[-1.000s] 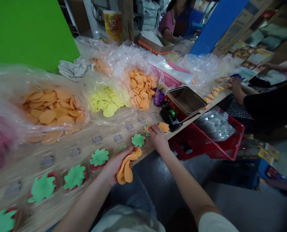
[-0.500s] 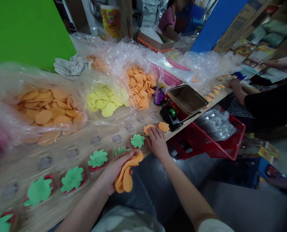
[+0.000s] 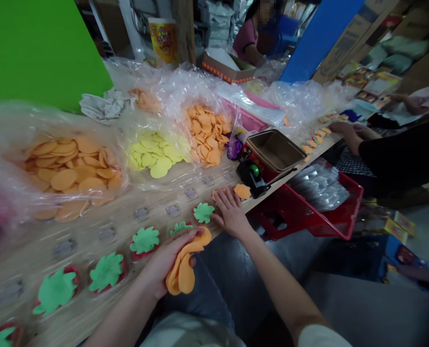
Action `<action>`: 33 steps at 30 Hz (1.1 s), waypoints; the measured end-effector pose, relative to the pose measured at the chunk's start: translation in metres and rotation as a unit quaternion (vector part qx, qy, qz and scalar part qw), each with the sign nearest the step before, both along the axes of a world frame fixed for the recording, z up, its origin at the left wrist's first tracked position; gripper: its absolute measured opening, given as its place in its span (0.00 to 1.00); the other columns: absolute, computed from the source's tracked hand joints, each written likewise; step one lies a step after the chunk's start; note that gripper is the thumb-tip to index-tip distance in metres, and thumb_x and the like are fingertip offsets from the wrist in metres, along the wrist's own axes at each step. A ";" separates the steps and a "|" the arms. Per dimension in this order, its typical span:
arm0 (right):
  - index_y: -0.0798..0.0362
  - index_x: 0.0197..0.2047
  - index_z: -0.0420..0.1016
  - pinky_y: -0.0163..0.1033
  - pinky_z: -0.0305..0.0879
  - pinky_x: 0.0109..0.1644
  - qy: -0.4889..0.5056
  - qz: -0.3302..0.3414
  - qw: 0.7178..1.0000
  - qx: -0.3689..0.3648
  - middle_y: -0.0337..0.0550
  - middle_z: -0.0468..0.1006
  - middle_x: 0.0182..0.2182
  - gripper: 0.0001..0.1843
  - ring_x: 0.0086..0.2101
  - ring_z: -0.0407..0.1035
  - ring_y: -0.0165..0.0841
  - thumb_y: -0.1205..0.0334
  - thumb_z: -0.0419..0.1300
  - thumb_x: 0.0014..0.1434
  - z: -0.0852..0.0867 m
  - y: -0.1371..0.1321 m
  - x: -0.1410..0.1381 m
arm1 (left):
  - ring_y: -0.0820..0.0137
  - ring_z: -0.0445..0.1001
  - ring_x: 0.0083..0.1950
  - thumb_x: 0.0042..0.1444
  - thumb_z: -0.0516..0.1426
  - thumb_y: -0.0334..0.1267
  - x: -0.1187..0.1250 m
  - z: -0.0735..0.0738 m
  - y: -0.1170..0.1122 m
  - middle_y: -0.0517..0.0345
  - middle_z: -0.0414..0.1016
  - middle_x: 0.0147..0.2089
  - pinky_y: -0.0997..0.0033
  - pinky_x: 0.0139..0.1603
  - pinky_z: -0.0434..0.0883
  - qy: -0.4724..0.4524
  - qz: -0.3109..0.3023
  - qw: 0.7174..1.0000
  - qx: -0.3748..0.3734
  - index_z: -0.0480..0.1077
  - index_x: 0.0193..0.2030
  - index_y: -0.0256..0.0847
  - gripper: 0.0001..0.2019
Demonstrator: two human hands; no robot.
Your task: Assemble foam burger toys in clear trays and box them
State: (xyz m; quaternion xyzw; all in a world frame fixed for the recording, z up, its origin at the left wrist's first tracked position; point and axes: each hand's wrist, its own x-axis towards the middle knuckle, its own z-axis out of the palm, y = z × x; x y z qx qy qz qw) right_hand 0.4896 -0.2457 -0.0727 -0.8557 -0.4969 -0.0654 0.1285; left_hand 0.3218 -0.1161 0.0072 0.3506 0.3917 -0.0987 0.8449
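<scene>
Along the pale wooden desk [image 3: 120, 217] at twelve o'clock, your left grip [image 3: 165, 260] is closed around a floppy stack of orange foam discs [image 3: 183, 274], held low over the desk's near edge. Your right grip [image 3: 230, 214] lies spread wide, its fingers partly over a single orange disc [image 3: 217, 193], just beside a green leaf-shaped foam cutout [image 3: 203, 212]. A careless press could shift those loose pieces, and a slackened hold could let the drooping stack slide floorward.
</scene>
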 end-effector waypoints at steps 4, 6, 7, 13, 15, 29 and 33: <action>0.58 0.64 0.47 0.54 0.41 0.62 -0.003 -0.050 0.997 0.057 0.50 0.52 0.62 0.30 0.63 0.36 0.40 0.57 0.47 0.61 0.002 -0.019 -0.003 | 0.79 0.68 0.22 0.48 0.60 0.36 -0.005 0.001 0.004 0.57 0.73 0.39 0.81 0.19 0.67 -0.028 0.019 0.999 0.001 0.70 0.45 0.40 0.15; 0.56 0.61 0.55 0.56 0.40 0.62 0.010 -0.053 0.996 0.070 0.48 0.57 0.60 0.26 0.62 0.38 0.42 0.59 0.49 0.60 0.005 -0.027 -0.009 | 0.79 0.68 0.21 0.48 0.60 0.35 -0.006 0.001 0.005 0.59 0.73 0.38 0.80 0.20 0.68 -0.043 0.018 0.999 0.008 0.68 0.47 0.44 0.17; 0.55 0.59 0.60 0.57 0.40 0.62 0.022 -0.055 0.995 0.083 0.48 0.58 0.59 0.24 0.62 0.40 0.43 0.60 0.50 0.59 0.008 -0.030 -0.013 | 0.79 0.68 0.21 0.48 0.60 0.35 -0.007 0.001 0.005 0.60 0.72 0.36 0.80 0.19 0.67 -0.049 0.016 0.999 0.014 0.67 0.49 0.45 0.19; 0.54 0.41 0.73 0.43 0.67 0.39 0.408 -0.137 0.867 0.252 0.47 0.75 0.36 0.17 0.37 0.69 0.37 0.54 0.48 0.60 0.045 -0.007 -0.051 | 0.78 0.70 0.24 0.45 0.62 0.31 -0.006 0.003 0.008 0.61 0.73 0.33 0.82 0.22 0.69 -0.092 0.042 0.994 0.052 0.67 0.45 0.41 0.18; 0.54 0.35 0.73 0.35 0.64 0.26 0.575 -0.103 0.778 0.231 0.41 0.73 0.26 0.15 0.27 0.67 0.32 0.51 0.54 0.56 0.053 0.011 -0.066 | 0.77 0.72 0.26 0.45 0.62 0.31 -0.007 0.003 0.010 0.59 0.73 0.35 0.82 0.24 0.70 -0.104 0.069 0.990 0.065 0.68 0.43 0.39 0.16; 0.53 0.43 0.67 0.34 0.63 0.31 0.450 -0.173 0.810 0.335 0.41 0.73 0.33 0.17 0.31 0.66 0.30 0.56 0.58 0.51 0.032 0.018 -0.029 | 0.76 0.70 0.21 0.55 0.53 0.31 -0.032 -0.013 0.036 0.53 0.73 0.29 0.80 0.19 0.69 -0.038 0.112 0.980 -0.163 0.68 0.39 0.35 0.06; 0.53 0.42 0.68 0.36 0.64 0.34 0.427 -0.064 0.873 0.226 0.42 0.74 0.34 0.13 0.32 0.68 0.31 0.59 0.56 0.53 0.017 0.028 -0.019 | 0.74 0.70 0.22 0.57 0.50 0.43 -0.035 -0.016 0.043 0.45 0.73 0.31 0.76 0.24 0.71 -0.085 0.074 0.965 -0.238 0.68 0.41 0.32 0.15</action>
